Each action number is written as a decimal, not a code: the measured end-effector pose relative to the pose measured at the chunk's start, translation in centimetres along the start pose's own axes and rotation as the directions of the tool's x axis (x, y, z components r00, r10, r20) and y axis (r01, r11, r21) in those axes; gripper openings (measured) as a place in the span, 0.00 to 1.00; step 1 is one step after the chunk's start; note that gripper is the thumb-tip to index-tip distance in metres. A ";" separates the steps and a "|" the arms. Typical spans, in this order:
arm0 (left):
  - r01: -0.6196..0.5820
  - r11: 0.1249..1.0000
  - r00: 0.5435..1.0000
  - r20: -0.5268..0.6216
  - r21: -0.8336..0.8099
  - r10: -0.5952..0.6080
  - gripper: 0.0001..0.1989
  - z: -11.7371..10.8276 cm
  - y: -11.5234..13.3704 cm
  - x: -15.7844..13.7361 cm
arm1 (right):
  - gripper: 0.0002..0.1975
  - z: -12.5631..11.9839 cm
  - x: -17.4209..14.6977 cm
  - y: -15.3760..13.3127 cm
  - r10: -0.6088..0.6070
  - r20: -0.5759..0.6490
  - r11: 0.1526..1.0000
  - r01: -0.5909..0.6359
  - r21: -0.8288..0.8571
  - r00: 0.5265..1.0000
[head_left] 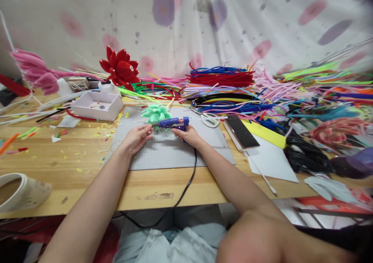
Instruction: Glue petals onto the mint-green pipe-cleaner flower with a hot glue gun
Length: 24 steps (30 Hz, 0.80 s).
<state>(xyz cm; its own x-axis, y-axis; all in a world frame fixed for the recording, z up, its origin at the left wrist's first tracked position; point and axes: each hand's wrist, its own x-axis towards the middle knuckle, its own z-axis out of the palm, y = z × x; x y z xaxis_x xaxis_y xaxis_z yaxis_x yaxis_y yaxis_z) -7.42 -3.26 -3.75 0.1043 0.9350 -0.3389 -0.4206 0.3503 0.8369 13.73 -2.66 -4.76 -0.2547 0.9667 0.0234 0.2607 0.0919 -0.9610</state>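
Observation:
My right hand (190, 135) is wrapped around the handle of a blue hot glue gun (171, 123) above the cutting mat. A pale glue stick (208, 118) pokes out of its back end, and a black cord hangs from the grip. The gun's nozzle points left, at the fingertips of my left hand (139, 138). Those fingers are pinched together; what they hold is too small to make out. Just behind the nozzle lies a mint-green pipe-cleaner flower (155, 112), partly covered by the gun.
A grey cutting mat (175, 154) lies on the wooden table. Scissors (210, 120) and a phone (241, 131) are to the right. A white box (97, 105), a red flower (121, 67) and bundled pipe cleaners (221, 78) stand behind. A mug (35, 193) sits front left.

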 end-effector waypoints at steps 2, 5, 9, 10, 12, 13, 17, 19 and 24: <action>0.004 1.000 1.000 0.000 -0.003 -0.004 0.02 0.0 0.0 0.0 | 0.19 0.0 0.0 0.1 0.004 -0.001 1.000 -0.004 0.006 1.000; 0.010 1.000 1.000 0.009 -0.010 -0.010 0.02 0.0 0.0 0.0 | 0.19 0.1 0.1 0.2 0.013 -0.005 1.000 -0.013 0.022 1.000; 0.011 1.000 1.000 0.007 -0.015 -0.011 0.02 0.0 0.0 0.0 | 0.18 0.1 0.1 0.3 0.021 0.001 1.000 -0.021 0.024 1.000; 0.011 1.000 1.000 0.001 -0.015 -0.011 0.02 0.0 0.0 0.0 | 0.18 0.0 0.1 0.3 0.017 0.003 1.000 -0.017 0.020 1.000; 0.008 1.000 1.000 -0.011 -0.015 -0.009 0.02 0.0 0.0 0.0 | 0.19 0.0 0.1 0.3 0.007 0.007 1.000 -0.007 0.012 1.000; 0.006 1.000 1.000 -0.016 -0.015 -0.007 0.02 0.1 0.0 0.0 | 0.19 0.0 0.1 0.3 0.005 0.008 1.000 -0.005 0.009 1.000; 0.002 1.000 1.000 -0.023 -0.014 -0.002 0.02 0.1 0.0 0.0 | 0.19 0.1 0.1 0.4 0.003 0.010 1.000 -0.003 0.014 1.000; 0.000 1.000 1.000 -0.025 -0.011 0.000 0.01 0.1 0.0 0.0 | 0.18 0.1 0.1 0.4 0.001 0.009 1.000 -0.001 0.020 1.000; 0.000 1.000 1.000 -0.028 -0.014 0.000 0.01 0.1 -0.1 0.0 | 0.19 0.0 0.0 0.3 0.003 0.012 1.000 -0.004 0.025 1.000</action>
<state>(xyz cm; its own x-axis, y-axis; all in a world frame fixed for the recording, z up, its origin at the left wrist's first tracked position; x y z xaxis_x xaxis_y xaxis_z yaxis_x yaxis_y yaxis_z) -7.32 -3.26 -3.76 0.0793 0.9329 -0.3512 -0.4329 0.3496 0.8309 13.76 -2.61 -5.08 -0.2651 0.9641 0.0167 0.2388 0.0824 -0.9676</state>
